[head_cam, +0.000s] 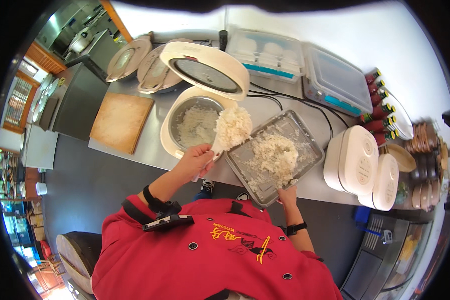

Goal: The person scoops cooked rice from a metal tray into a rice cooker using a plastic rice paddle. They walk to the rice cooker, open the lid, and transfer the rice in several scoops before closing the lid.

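Note:
My left hand (197, 162) grips the handle of a rice paddle (218, 146) loaded with a big mound of cooked white rice (233, 126). The loaded paddle is raised between the open rice cooker (171, 140) and a metal tray (312, 159). More rice (195, 125) lies in the cooker's inner pot (178, 112), and the hinged lid (204, 69) stands up behind it. At the tray's near corner, my right hand (287, 195) holds the rim; its fingers are partly hidden underneath. A loose heap of rice (273, 155) covers the tray's middle, with grains scattered around.
On the steel counter (153, 148), a wooden cutting board (122, 122) lies left of the cooker. Lidded pans (159, 69), plastic boxes (266, 54) and black cables (307, 100) sit behind. Closed rice cookers (354, 161) and red-filled bottles (382, 112) are at the right.

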The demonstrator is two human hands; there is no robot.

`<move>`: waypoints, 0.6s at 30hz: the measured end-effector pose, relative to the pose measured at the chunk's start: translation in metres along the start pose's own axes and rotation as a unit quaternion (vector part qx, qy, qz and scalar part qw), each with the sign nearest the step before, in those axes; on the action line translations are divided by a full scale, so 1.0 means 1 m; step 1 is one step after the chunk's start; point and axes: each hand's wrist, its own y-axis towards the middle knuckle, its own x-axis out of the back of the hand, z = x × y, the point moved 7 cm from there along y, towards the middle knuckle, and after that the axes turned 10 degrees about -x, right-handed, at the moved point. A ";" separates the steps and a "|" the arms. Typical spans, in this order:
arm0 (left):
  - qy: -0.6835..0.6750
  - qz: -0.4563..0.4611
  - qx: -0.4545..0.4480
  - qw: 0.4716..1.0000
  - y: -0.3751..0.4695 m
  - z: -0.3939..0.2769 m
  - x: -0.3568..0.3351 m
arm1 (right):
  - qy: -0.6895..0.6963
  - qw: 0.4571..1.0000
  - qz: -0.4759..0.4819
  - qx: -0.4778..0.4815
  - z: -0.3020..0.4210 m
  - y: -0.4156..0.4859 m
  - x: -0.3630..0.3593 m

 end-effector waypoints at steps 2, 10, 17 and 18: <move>0.021 -0.022 -0.030 0.999 -0.008 -0.013 0.025 | -0.006 1.000 0.000 0.002 0.003 -0.004 0.004; 0.762 -0.133 -0.151 0.616 0.012 -0.046 0.073 | 0.025 0.998 -0.003 -0.056 0.009 -0.015 0.002; 0.696 -0.148 -0.162 0.684 -0.005 -0.073 0.082 | 0.037 0.999 -0.022 -0.024 0.005 -0.015 0.001; 0.663 -0.145 -0.203 0.705 -0.012 -0.079 0.075 | 0.052 0.998 -0.022 -0.020 0.002 -0.012 0.000</move>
